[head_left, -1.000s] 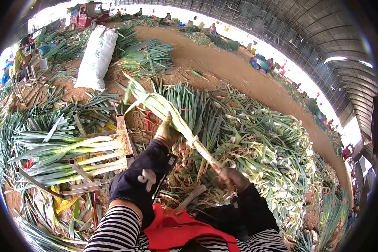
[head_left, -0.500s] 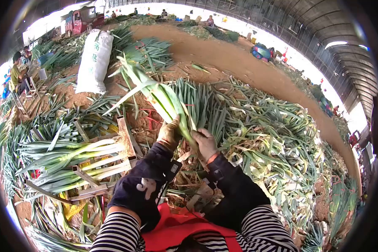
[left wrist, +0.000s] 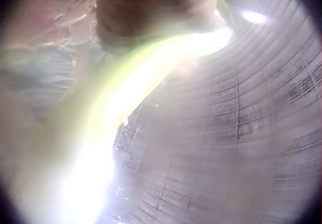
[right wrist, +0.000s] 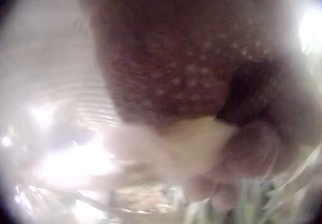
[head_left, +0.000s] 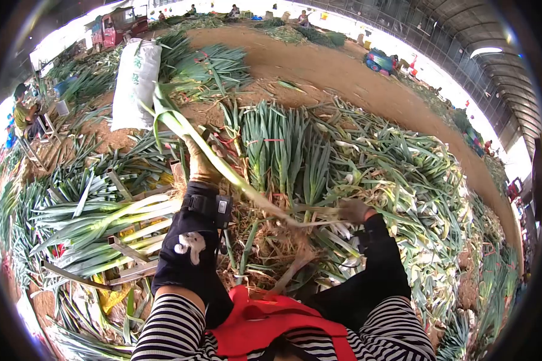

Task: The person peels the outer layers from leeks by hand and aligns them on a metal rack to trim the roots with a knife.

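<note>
A long green onion [head_left: 223,165] slants across the middle of the head view, leaves at upper left, roots at lower right. My left hand [head_left: 202,161], gloved, grips it near the leaves; in the left wrist view the pale stalk [left wrist: 136,78] curves beneath the hand [left wrist: 156,13]. To the right, my right hand [head_left: 354,210] pinches a thin strip of outer leaf [head_left: 316,210] near the root end. In the right wrist view the right hand's curled fingers [right wrist: 251,148] hold a pale, blurred piece [right wrist: 193,143].
At left, a metal frame [head_left: 126,248] holds several trimmed onions [head_left: 120,216]. Tied bundles [head_left: 271,144] stand ahead, and a heap of leaves [head_left: 397,198] spreads at right. Farther back are a white sack [head_left: 136,84], a red vehicle [head_left: 117,28] and a seated person [head_left: 25,114].
My left hand has moved up and left with the onion. My right hand has moved away to the right, drawing a strip from the stalk.
</note>
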A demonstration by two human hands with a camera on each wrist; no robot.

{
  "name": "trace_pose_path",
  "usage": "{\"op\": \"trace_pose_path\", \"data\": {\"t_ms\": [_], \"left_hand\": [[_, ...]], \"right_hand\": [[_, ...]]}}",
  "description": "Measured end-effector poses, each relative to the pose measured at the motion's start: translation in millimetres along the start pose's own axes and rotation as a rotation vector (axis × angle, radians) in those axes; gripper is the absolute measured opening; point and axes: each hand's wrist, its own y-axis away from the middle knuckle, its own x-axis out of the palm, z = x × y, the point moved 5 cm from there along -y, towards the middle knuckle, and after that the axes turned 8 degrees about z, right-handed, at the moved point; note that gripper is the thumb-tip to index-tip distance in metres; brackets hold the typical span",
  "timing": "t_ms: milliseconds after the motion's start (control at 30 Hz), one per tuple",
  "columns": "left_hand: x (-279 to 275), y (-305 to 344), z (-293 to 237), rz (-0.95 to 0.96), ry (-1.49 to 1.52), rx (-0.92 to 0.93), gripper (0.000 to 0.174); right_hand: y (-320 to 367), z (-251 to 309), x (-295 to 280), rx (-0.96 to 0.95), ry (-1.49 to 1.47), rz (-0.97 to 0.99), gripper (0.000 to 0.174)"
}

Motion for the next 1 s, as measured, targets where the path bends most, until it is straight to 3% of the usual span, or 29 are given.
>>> {"op": "trace_pose_path", "data": {"t_ms": [33, 67, 133, 200, 267, 300, 333, 367, 433, 500, 533, 600, 667, 700, 733, 800, 867, 900, 1000], "left_hand": [[1.9, 0.8, -1.0, -0.022, -0.004, 0.015, 0.069], [2.4, 1.0, -4.6, -0.043, -0.008, 0.03, 0.078], [3.6, 1.7, -12.4, 0.018, 0.032, -0.009, 0.084], [12.7, 3.4, -8.8, 0.17, 0.068, -0.083, 0.092], [34.0, 11.8, 3.2, 0.288, 0.122, -0.139, 0.094], [41.0, 14.6, 13.5, 0.382, 0.166, -0.182, 0.092], [51.3, 22.1, 22.0, 0.505, 0.207, -0.145, 0.083], [56.7, 25.3, 31.2, 0.595, 0.25, -0.213, 0.076], [70.1, 37.9, 41.5, 0.723, 0.329, -0.317, 0.062], [57.5, 39.3, 47.6, 0.294, 0.019, -0.344, 0.07], [48.6, 41.1, 49.0, 0.041, -0.086, -0.367, 0.075], [44.3, 39.6, 36.0, 0.158, 0.044, -0.166, 0.093], [36.7, 38.0, 33.3, 0.185, -0.012, -0.306, 0.087], [40.0, 37.5, 34.2, 0.052, -0.036, -0.2, 0.067], [19.7, 29.3, 41.6, 0.048, 0.029, -0.237, 0.047], [11.3, 28.0, 43.0, 0.024, -0.017, -0.213, 0.036], [12.1, 31.0, 47.1, 0.043, -0.015, -0.24, 0.037], [15.0, 33.1, 50.5, 0.038, -0.005, -0.222, 0.038], [20.6, 41.9, 66.1, 0.083, -0.032, -0.267, 0.043]], "right_hand": [[23.8, -20.3, 8.0, 0.655, -0.067, 0.582, 0.022], [36.1, -24.4, 13.2, 0.65, -0.061, 0.574, 0.022], [92.2, -53.1, 27.6, 1.39, -0.409, 0.452, 0.059], [35.0, -1.9, -64.9, 1.44, -0.364, 0.221, 0.073], [-40.4, 33.8, -111.7, 0.893, -0.81, -0.022, 0.079], [-64.3, 40.9, -84.4, 0.701, -0.909, -0.085, 0.079], [-87.3, 49.2, -58.5, 0.503, -1.02, -0.129, 0.079], [-132.1, 86.1, -67.6, 0.244, -1.452, -0.188, 0.071], [-166.5, 121.9, -99.9, -0.061, -1.858, -0.258, 0.064], [-167.9, 131.5, -118.0, 0.248, -1.258, -0.026, 0.038], [-169.0, 131.2, -119.7, 0.253, -1.26, -0.027, 0.038], [-158.9, 115.3, -136.6, 0.479, -0.798, -0.38, 0.04], [-158.8, 114.9, -137.3, 0.53, -0.713, -0.374, 0.041], [-158.5, 114.3, -138.1, 0.584, -0.623, -0.379, 0.042], [-156.7, 114.9, -137.9, 0.639, -0.532, -0.379, 0.043], [-162.8, 114.7, -127.4, 0.589, -0.553, -0.44, 0.044], [-173.5, 104.6, -119.0, 0.474, -0.946, -0.749, 0.042], [-181.8, 102.0, -121.8, 0.395, -1.249, -0.755, 0.038], [-188.9, 89.1, -136.8, 0.496, -1.062, -0.656, 0.034]]}}
